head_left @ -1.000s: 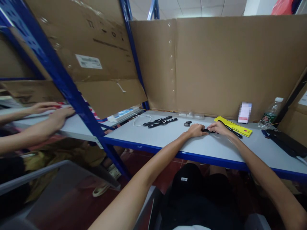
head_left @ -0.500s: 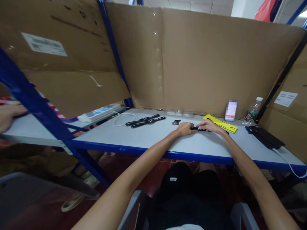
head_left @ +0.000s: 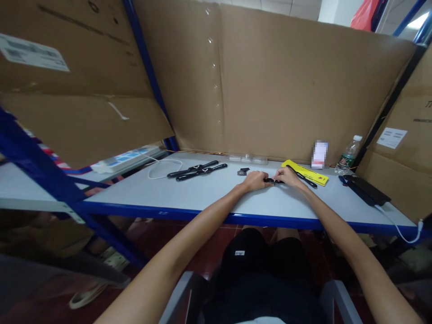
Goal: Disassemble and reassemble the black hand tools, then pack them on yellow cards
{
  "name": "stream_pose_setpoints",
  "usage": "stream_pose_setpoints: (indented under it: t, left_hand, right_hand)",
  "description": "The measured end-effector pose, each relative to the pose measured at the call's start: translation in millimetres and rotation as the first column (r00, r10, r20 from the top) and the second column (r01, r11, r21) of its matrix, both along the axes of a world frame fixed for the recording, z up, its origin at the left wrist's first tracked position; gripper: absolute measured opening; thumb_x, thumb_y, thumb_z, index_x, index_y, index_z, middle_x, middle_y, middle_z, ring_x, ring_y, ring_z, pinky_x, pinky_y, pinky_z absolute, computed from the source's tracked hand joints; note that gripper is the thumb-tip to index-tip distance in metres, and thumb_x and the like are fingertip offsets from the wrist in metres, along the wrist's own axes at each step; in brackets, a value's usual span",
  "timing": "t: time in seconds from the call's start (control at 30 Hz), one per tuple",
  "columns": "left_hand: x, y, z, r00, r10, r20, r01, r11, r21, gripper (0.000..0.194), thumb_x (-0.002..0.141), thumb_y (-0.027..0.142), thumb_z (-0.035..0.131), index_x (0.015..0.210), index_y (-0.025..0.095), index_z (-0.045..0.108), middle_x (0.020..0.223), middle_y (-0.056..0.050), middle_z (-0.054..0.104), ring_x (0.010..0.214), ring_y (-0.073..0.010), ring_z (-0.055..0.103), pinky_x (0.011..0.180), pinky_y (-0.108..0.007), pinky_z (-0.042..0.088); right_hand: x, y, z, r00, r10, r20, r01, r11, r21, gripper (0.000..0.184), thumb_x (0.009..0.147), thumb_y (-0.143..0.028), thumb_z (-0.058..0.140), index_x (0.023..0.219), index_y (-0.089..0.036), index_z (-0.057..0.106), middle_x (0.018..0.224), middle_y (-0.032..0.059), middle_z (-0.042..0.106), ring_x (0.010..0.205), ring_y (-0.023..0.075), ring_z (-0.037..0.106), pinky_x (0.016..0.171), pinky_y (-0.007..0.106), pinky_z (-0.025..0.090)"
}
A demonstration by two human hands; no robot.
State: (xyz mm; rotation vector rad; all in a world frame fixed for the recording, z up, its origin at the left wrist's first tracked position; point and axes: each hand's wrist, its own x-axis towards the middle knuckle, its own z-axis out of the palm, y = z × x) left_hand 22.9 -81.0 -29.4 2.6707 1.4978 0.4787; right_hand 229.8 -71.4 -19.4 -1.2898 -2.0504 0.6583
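My left hand rests near the middle of the table, its fingers closed around one end of a glossy black narrow piece. Beside it, my right hand pinches at the same piece with thumb and fingers; its palm covers part of it. A small shiny spot shows between the fingertips. Just beyond my right hand, a thin black strip lies across a yellow printed card. To the left lie two long black pieces with silvery middles. Small dark parts sit behind my left hand.
Clear plastic pieces lie along the back cardboard wall. A phone, a water bottle and a black device with a white cable stand right. A power strip lies left, beyond a blue post.
The view has turned slightly to the right. My right hand's fingers have drawn into a tighter pinch on the black piece. Another person's hand at the far left has left the view.
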Motion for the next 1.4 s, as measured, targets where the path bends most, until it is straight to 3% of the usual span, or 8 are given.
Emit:
stream_pose_setpoints:
  t: [0.13,0.37,0.57,0.7,0.8,1.07,1.27,1.4]
  left_hand:
    - [0,-2,0.4,1.0,0.007,0.001,-0.007,1.0,0.002,0.05,0.085,0.068,0.061,0.1,0.022,0.076,0.094,-0.01,0.078,0.092,-0.029,0.072,0.071,-0.03,0.042]
    - [0,-3,1.9,1.0,0.011,-0.002,-0.011,1.0,-0.008,0.048,0.085,0.067,0.061,0.098,0.023,0.075,0.091,-0.009,0.077,0.091,-0.0288,0.071,0.07,-0.03,0.041]
    - [0,-3,1.9,1.0,0.013,-0.009,-0.013,1.0,-0.011,0.048,0.085,0.067,0.061,0.099,0.022,0.076,0.09,-0.01,0.077,0.09,-0.0289,0.071,0.07,-0.03,0.04]
    - [0,-3,1.4,1.0,-0.004,-0.003,0.004,1.0,0.005,0.051,0.086,0.069,0.059,0.099,0.023,0.076,0.091,-0.01,0.077,0.09,-0.0293,0.071,0.07,-0.03,0.041]
    - [-1,-1,0.8,1.0,-0.016,-0.01,0.016,1.0,0.0,0.05,0.087,0.068,0.058,0.098,0.023,0.076,0.093,-0.01,0.078,0.09,-0.0288,0.072,0.069,-0.03,0.041]
    - [1,-3,0.9,0.999,0.016,-0.03,-0.016,1.0,0.005,0.051,0.086,0.069,0.059,0.101,0.023,0.075,0.093,-0.011,0.078,0.093,-0.0305,0.072,0.07,-0.03,0.043]
    - [1,-2,-0.3,1.0,-0.006,-0.011,0.006,1.0,0.013,0.051,0.086,0.068,0.058,0.099,0.023,0.075,0.093,-0.01,0.078,0.091,-0.0293,0.073,0.069,-0.03,0.043]
    - [0,0,-1.4,1.0,-0.006,-0.005,0.007,1.0,0.021,0.052,0.086,0.069,0.059,0.1,0.022,0.076,0.092,-0.011,0.078,0.09,-0.0302,0.072,0.068,-0.03,0.042]
  right_hand:
    - [-3,-3,-1.0,1.0,-0.026,-0.017,0.026,1.0,0.017,0.047,0.074,-0.059,0.071,0.057,-0.018,0.057,0.058,0.0005,0.061,0.059,0.0126,0.053,0.059,0.024,0.038]
    - [5,-8,11.4,0.995,-0.03,-0.098,0.014,0.987,-0.162,0.047,0.077,-0.059,0.069,0.061,-0.015,0.067,0.056,0.0011,0.059,0.054,0.0119,0.049,0.053,0.026,0.035]
    - [3,-7,7.1,0.989,-0.136,-0.053,0.139,0.989,0.054,0.049,0.085,-0.054,0.06,0.051,-0.019,0.055,0.046,-0.0009,0.048,0.05,0.0118,0.045,0.053,0.026,0.033]
    - [-4,-16,12.0,0.992,0.0,-0.128,-0.004,0.999,-0.033,0.051,0.087,-0.062,0.056,0.063,-0.017,0.063,0.058,0.0042,0.064,0.047,0.0118,0.049,0.048,0.025,0.035]
    - [-8,-22,16.8,0.987,0.095,-0.131,-0.104,0.992,-0.068,0.051,0.09,-0.061,0.054,0.078,-0.014,0.07,0.057,0.0036,0.065,0.045,0.0116,0.05,0.047,0.025,0.036]
    - [-5,-15,7.4,0.992,0.0,-0.128,0.001,1.0,0.006,0.033,0.092,-0.041,0.054,0.074,-0.015,0.065,0.069,0.0041,0.071,0.039,0.0082,0.048,0.041,0.022,0.036]
    - [-10,-14,7.6,0.974,0.084,-0.209,-0.103,0.991,-0.083,0.03,0.091,-0.041,0.055,0.081,-0.015,0.065,0.07,0.0048,0.073,0.038,0.008,0.048,0.038,0.021,0.037]
    - [-6,-14,7.3,0.992,0.061,-0.111,-0.058,0.998,0.026,0.028,0.091,-0.037,0.053,0.08,-0.015,0.067,0.075,0.0046,0.074,0.04,0.0074,0.05,0.04,0.021,0.037]
